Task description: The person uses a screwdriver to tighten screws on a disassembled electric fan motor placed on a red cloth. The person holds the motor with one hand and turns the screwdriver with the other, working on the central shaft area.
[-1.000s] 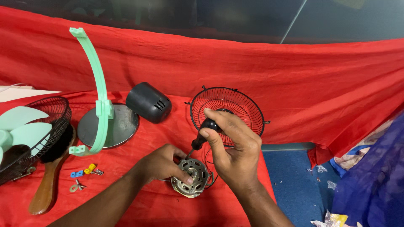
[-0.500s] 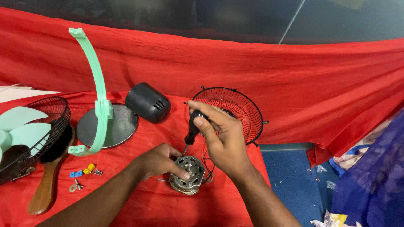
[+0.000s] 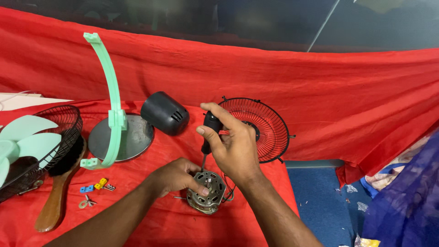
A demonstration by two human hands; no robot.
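1. Your right hand point(image 3: 235, 148) is closed around the black handle of a screwdriver point(image 3: 209, 132), thumb and fingers wrapped near its top, with the thin shaft running down and slightly left into the fan motor point(image 3: 208, 191). Keep that wrap firm and, as far as I can judge, hold the shaft straight over the screw so the tip does not slip out.
2. Your left hand point(image 3: 176, 176) is clasped on the left side of the fan motor, fingers curled over its metal rim. Press it down onto the red cloth point(image 3: 160, 224) so the round body cannot turn under the torque.
3. The fan motor sits near you, a little left of the middle of the scene, with dark wires looping out on its right side. Keep your wrist clear of them.
4. Just beyond your right hand a red wire fan guard point(image 3: 265, 128) leans upright; the black motor cover point(image 3: 163, 113) lies to the far left of it.
5. Farther left stand the round metal base point(image 3: 137, 135) with its pale green stand arm point(image 3: 112, 96), then a black guard holding the pale green fan blade point(image 3: 23, 142).
6. Small blue and yellow clips and screws point(image 3: 93, 187) lie near left, beside a wooden-handled brush point(image 3: 57, 192); any loosened screw would be best placed with them.
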